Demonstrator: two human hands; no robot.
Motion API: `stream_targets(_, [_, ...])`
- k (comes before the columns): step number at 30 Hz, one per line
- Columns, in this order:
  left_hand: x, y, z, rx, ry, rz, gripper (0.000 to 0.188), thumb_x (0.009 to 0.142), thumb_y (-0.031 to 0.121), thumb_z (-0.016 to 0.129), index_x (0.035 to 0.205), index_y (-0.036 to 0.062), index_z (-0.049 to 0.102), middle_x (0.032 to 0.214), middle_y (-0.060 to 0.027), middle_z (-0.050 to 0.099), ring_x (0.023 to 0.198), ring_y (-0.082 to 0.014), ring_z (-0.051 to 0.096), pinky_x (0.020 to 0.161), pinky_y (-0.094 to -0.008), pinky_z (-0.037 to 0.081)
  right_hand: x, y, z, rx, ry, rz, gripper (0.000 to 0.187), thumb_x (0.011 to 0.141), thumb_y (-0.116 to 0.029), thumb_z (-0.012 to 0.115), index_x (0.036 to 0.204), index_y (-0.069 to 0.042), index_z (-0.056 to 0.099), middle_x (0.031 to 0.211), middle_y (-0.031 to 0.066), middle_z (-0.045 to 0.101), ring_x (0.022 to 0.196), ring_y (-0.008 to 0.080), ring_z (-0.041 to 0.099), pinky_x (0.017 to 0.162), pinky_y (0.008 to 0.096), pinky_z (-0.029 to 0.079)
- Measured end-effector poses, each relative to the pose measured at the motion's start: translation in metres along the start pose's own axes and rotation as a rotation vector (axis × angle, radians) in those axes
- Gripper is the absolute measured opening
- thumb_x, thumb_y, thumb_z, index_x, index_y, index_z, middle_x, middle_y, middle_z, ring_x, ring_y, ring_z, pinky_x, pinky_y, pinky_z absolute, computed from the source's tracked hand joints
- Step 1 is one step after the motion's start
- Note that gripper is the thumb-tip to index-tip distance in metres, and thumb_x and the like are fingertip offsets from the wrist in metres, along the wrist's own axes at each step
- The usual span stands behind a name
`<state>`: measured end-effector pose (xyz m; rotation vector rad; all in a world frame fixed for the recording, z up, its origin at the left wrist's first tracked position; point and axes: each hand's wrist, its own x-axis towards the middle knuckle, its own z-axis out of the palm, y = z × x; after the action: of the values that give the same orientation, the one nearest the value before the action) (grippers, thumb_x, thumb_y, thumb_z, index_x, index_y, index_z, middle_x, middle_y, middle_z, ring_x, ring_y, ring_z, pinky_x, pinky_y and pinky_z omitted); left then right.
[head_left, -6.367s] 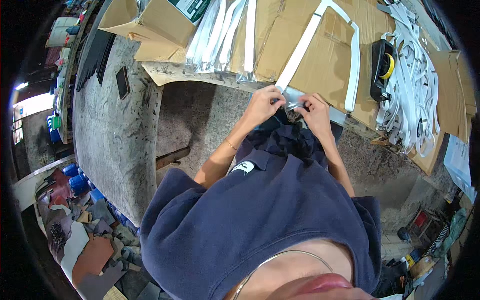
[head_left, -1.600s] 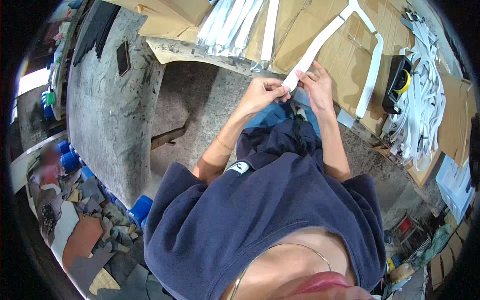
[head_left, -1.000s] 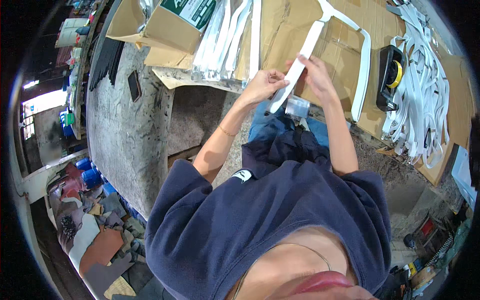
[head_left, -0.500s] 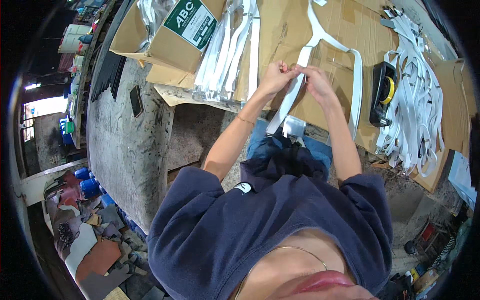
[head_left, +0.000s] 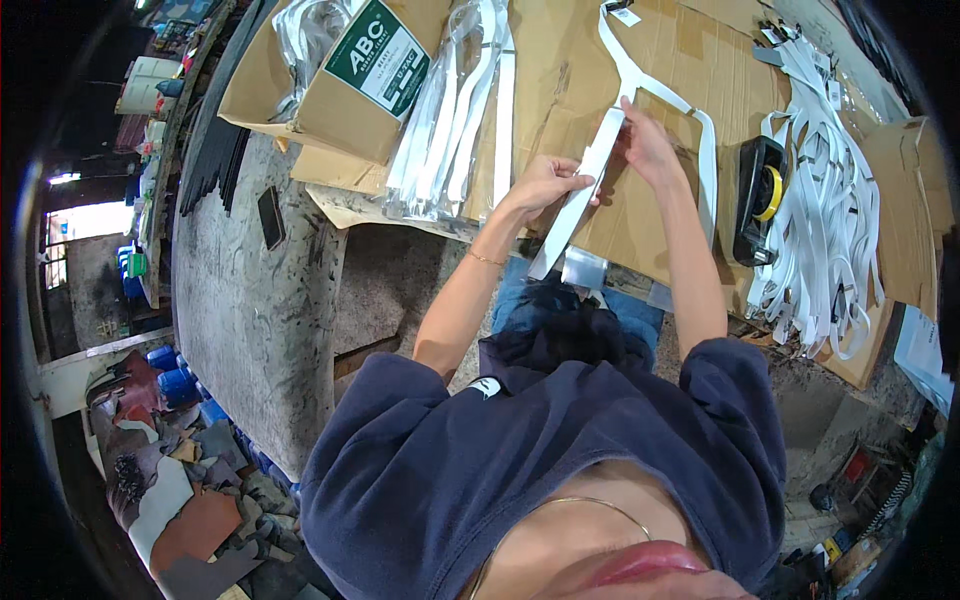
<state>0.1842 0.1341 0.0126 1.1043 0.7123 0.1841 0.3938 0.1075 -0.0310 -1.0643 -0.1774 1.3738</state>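
A pair of white Y-shaped suspenders [head_left: 630, 74] lies stretched over the cardboard-covered table in front of me, with a small tag at its far end. My left hand [head_left: 548, 184] pinches one of its straps about midway, thumb on top. Farther up the same strap, my right hand [head_left: 648, 145] grips its right edge with thumb and fingers. That strap's loose end slants down past the table's near edge toward my lap. The second strap curves down to the right, beside my right forearm, and no hand touches it.
A black tape dispenser [head_left: 760, 200] with a yellow core stands right of my work. Beyond it hangs a heap of white suspenders [head_left: 822, 200]. To the left are suspenders in clear bags [head_left: 440, 145], an open cardboard box [head_left: 335, 125] and a phone [head_left: 271, 218].
My hands have moved apart along the strap: the right one farther up, the left one slightly nearer me. The suspenders have shifted a little, and the strap's loose end has turned flatter.
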Motion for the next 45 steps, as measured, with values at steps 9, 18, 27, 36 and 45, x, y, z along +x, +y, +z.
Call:
stream_targets(9, [0.037, 0.015, -0.012, 0.048, 0.045, -0.052, 0.018, 0.088, 0.008, 0.065, 0.095, -0.0082, 0.063, 0.085, -0.0154, 0.069, 0.075, -0.0192, 0.067, 0.064, -0.0276, 0.055, 0.004, 0.004, 0.014, -0.084, -0.021, -0.171, 0.011, 0.088, -0.015, 0.065, 0.094, -0.006, 0.063, 0.085, 0.0013, 0.064, 0.077, 0.0122, 0.058, 0.072, 0.0288, 0.046])
stream_targets(18, [0.060, 0.026, -0.009, -0.073, -0.002, -0.065, 0.018, 0.088, 0.007, 0.064, 0.097, -0.0074, 0.062, 0.090, -0.0172, 0.068, 0.077, -0.0227, 0.068, 0.067, -0.0306, 0.057, 0.026, -0.007, 0.004, 0.087, -0.045, 0.056, 0.022, 0.090, -0.020, 0.062, 0.106, -0.006, 0.058, 0.091, 0.0049, 0.064, 0.083, 0.0180, 0.060, 0.078, 0.0341, 0.049])
stream_targets(27, [0.064, 0.024, -0.020, 0.031, 0.105, 0.054, 0.014, 0.087, 0.015, 0.068, 0.082, 0.0027, 0.065, 0.066, -0.0047, 0.062, 0.053, -0.0086, 0.052, 0.045, -0.0233, 0.034, 0.028, -0.013, 0.025, 0.220, -0.068, -0.090, 0.018, 0.089, -0.016, 0.063, 0.104, -0.007, 0.059, 0.093, 0.0033, 0.063, 0.087, 0.0163, 0.060, 0.078, 0.0347, 0.049])
stream_targets(36, [0.056, 0.056, 0.006, -0.001, 0.150, 0.002, 0.016, 0.085, 0.016, 0.069, 0.082, 0.0004, 0.067, 0.059, 0.0026, 0.052, 0.048, -0.0062, 0.041, 0.044, -0.0259, 0.031, 0.008, -0.025, 0.023, 0.172, -0.158, -0.192, 0.015, 0.087, -0.013, 0.066, 0.101, -0.011, 0.060, 0.094, -0.0002, 0.061, 0.087, 0.0131, 0.056, 0.080, 0.0309, 0.044])
stream_targets(45, [0.072, 0.054, 0.008, -0.004, 0.131, 0.092, 0.010, 0.081, -0.002, 0.067, 0.083, -0.0115, 0.064, 0.069, -0.0140, 0.064, 0.061, -0.0206, 0.065, 0.052, -0.0332, 0.052, 0.010, -0.026, 0.021, 0.262, -0.051, -0.132, 0.012, 0.087, -0.013, 0.067, 0.097, -0.011, 0.059, 0.088, 0.0004, 0.059, 0.081, 0.0114, 0.055, 0.070, 0.0257, 0.045])
